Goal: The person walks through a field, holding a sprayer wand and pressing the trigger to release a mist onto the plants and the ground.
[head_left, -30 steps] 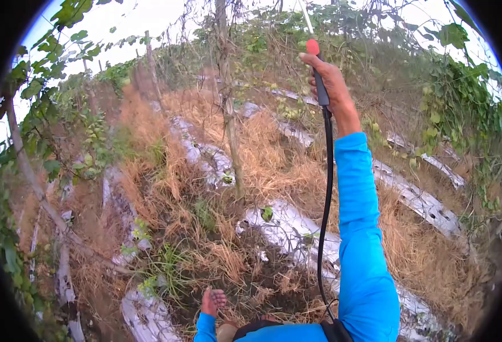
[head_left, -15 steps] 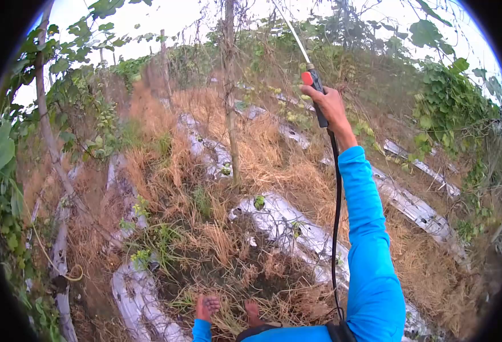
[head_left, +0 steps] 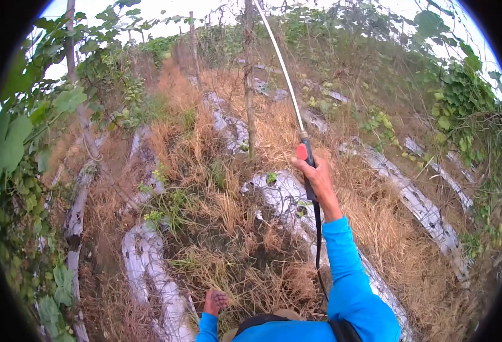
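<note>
Head camera: the right hand (head_left: 318,179) gripped a spray wand (head_left: 295,103) by its dark handle (head_left: 311,194), the pale lance (head_left: 285,69) slanting upward ahead; the left hand (head_left: 215,301) hung low above dry grass (head_left: 205,271), fingers (head_left: 221,298) loosely extended.

Top: bright blue, long-sleeved. Right sleeve (head_left: 348,268): reaches wrist, creased around elbow, deeper blue in folds, brighter where light hits. Right cuff (head_left: 335,226): close-fitting, straight edge. Left sleeve (head_left: 207,328): same blue, only short lower stretch in view. Torso front (head_left: 288,332): smooth blue strip along bottom edge. Strap (head_left: 343,330): broad, black, crosses blue fabric on right side. Dark garment (head_left: 262,321): shows past torso, cut unclear. Right hand (head_left: 321,179), left hand (head_left: 216,301): both bare.
</note>
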The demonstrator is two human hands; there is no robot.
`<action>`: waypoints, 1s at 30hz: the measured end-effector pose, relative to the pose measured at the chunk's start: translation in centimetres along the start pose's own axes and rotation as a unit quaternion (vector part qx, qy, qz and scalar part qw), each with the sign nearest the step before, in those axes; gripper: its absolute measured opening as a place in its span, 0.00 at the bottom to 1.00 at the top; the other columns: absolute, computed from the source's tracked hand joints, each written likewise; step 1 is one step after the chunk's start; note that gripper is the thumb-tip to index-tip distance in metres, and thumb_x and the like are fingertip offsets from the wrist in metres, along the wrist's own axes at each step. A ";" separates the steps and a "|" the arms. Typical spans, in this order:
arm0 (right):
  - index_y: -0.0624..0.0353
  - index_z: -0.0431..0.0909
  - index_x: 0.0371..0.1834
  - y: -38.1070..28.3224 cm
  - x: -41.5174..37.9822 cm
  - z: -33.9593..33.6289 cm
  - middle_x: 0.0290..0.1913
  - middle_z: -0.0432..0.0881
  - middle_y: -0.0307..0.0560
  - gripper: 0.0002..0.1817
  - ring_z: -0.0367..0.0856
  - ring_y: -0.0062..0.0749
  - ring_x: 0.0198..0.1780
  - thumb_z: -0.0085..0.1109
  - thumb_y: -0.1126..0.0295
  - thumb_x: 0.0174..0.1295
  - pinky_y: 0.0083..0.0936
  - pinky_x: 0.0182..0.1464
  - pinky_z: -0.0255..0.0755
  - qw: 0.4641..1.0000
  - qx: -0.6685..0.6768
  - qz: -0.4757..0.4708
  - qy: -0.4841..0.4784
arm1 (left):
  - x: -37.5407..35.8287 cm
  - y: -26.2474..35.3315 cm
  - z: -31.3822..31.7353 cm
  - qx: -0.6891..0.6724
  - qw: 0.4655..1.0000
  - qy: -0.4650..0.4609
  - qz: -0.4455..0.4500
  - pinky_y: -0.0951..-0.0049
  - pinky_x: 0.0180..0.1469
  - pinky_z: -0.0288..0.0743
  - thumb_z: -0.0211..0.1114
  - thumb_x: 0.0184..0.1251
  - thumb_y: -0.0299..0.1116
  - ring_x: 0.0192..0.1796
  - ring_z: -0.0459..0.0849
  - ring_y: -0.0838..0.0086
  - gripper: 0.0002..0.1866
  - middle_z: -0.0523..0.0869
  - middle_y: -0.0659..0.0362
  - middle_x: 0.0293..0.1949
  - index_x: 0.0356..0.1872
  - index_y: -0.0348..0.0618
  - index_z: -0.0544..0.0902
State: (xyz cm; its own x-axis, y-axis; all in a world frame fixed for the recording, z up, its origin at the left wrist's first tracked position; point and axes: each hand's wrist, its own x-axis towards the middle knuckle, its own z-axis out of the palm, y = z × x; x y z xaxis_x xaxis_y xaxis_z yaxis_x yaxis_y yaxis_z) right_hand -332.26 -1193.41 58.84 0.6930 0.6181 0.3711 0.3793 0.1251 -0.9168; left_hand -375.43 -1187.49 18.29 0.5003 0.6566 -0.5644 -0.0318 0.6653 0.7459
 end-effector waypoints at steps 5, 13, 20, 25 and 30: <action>0.56 0.65 0.30 3.7 -7.5 -2.4 0.18 0.64 0.37 0.18 0.63 0.19 0.14 0.62 0.56 0.58 0.18 0.13 0.58 0.821 0.427 0.202 -0.319 | -4.3 -3.1 1.9 -0.015 0.999 0.041 -0.005 0.69 0.38 0.77 0.45 0.65 0.68 0.35 0.84 0.68 0.37 0.85 0.58 0.34 0.45 0.39 0.81; 0.59 0.64 0.32 1.8 -10.6 -2.7 0.21 0.64 0.39 0.24 0.63 0.20 0.17 0.67 0.54 0.50 0.19 0.17 0.61 0.582 0.533 0.215 -0.576 | -11.8 -10.7 7.3 0.013 0.998 0.045 -0.039 0.67 0.44 0.77 0.46 0.64 0.71 0.41 0.86 0.69 0.39 0.87 0.58 0.39 0.48 0.42 0.82; 0.57 0.64 0.30 -15.2 -6.5 -1.9 0.18 0.63 0.38 0.23 0.62 0.19 0.12 0.58 0.47 0.57 0.18 0.11 0.60 0.692 0.408 0.071 -0.591 | -15.6 -14.6 7.1 -0.027 0.998 0.045 -0.020 0.69 0.41 0.76 0.46 0.64 0.70 0.39 0.86 0.71 0.37 0.87 0.60 0.38 0.46 0.43 0.83; 0.60 0.64 0.30 -24.8 -5.7 -2.0 0.18 0.67 0.39 0.30 0.68 0.22 0.11 0.48 0.39 0.62 0.19 0.10 0.69 0.536 0.451 -0.001 -0.714 | -18.7 -13.7 8.5 -0.034 0.998 0.032 0.038 0.73 0.37 0.74 0.44 0.69 0.66 0.35 0.83 0.76 0.34 0.85 0.62 0.35 0.45 0.43 0.83; 0.60 0.62 0.35 -31.3 -5.6 -0.6 0.24 0.69 0.42 0.28 0.73 0.26 0.15 0.45 0.41 0.66 0.22 0.15 0.74 0.379 0.419 -0.060 -0.823 | -22.8 -14.5 8.5 -0.033 0.996 0.056 0.056 0.73 0.39 0.73 0.43 0.70 0.65 0.35 0.82 0.77 0.33 0.84 0.64 0.34 0.44 0.46 0.83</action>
State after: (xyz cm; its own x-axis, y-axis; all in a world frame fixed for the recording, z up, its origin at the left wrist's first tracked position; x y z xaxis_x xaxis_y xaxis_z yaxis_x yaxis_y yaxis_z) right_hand -347.63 -1201.24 85.54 -0.8815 0.1286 0.4543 -0.4575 0.0057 -0.8892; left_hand -379.07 -1215.14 23.32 0.3917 0.7608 -0.5174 -0.1411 0.6054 0.7833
